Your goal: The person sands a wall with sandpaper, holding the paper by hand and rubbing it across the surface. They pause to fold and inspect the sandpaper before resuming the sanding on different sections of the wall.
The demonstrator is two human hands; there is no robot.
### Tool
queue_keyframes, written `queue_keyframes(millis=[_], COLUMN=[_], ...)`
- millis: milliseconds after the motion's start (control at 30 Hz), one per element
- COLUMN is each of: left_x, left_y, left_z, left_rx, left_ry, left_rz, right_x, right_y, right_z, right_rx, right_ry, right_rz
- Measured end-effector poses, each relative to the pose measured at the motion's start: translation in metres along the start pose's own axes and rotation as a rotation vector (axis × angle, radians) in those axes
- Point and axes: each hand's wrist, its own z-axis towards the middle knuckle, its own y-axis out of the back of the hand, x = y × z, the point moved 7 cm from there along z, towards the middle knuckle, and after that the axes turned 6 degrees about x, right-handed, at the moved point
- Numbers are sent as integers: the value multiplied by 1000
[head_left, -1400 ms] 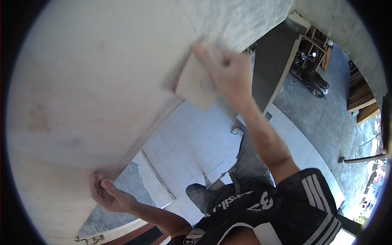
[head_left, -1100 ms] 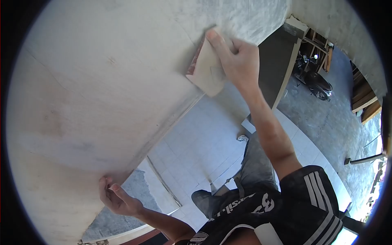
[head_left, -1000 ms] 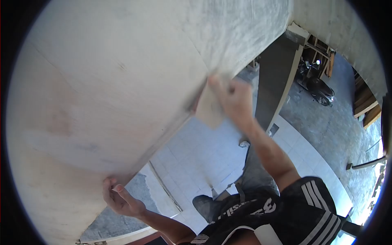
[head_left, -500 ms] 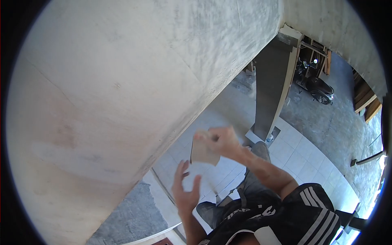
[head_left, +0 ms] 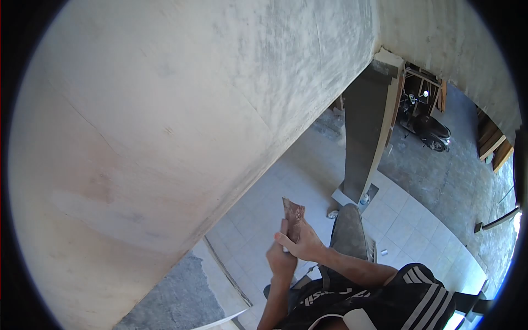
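A small worn sheet of sandpaper (head_left: pixel 294 215), reddish brown with whitish dust on its face, is gripped between my two hands below the plastered surface. My right hand (head_left: pixel 308 243) is closed on its lower right part, thumb pointing left. Just beneath and to the left, my left hand (head_left: pixel 281 263) is closed against the sheet's lower end, touching the right hand. The fingers overlap, so part of the sheet is hidden. Over the left side stretches a large pale plastered wall (head_left: pixel 165 132) with dusty patches; both hands are apart from it.
A dark grey column (head_left: pixel 367 121) rises beyond my hands, a small bottle (head_left: pixel 365 199) at its foot. Light floor tiles (head_left: pixel 401 220) lie below me. Further off are a parked motorbike (head_left: pixel 432 129) and wooden boards (head_left: pixel 491 137). A small can-like object (head_left: pixel 384 252) sits on the tiles.
My hands were apart, the sandpaper hanging from the right hand with its beige back showing. Now both hands have come together lower down on it, and its reddish face shows.
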Motion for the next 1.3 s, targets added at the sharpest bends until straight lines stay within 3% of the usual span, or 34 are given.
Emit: queue_keyframes(millis=[100,200,300,433,467,500,633,733,867,967,1000,1133,1200,1300], left_x=[-12,-62,-77,-74,-79,-84,-87,-95,-86,-76,-73,-62,-51,-25], left_y=[-11,1,17,66,85,104,156,190,232,247,251,252,251,249], left_z=[7,18,15,16,14,11,3,-12,-28,-35,-38,-35,-31,-25], left_rx=[152,148,209,42,-8,-57,-274,-438,-592,-658,-672,-697,-718,-762], left_ry=[-79,-468,-483,-582,-523,-464,-553,-593,-656,-706,-719,-709,-708,-699], left_rz=[-28,157,123,185,156,122,236,317,351,349,342,346,353,376], right_x=[6,34,84,187,213,242,328,376,413,376,369,390,361,356], right_y=[13,54,119,198,209,216,227,240,256,197,197,243,205,194], right_z=[7,12,20,48,57,68,110,140,174,162,165,166,163,159], right_rx=[-118,-303,-549,-716,-742,-768,-833,-974,-1153,-946,-978,-1051,-1055,-1055], right_ry=[122,277,478,763,806,850,972,922,535,189,386,240,223,371], right_rz=[189,-90,-272,-717,-807,-900,-1090,-1339,-1595,-1911,-1873,-1768,-1883,-1863])
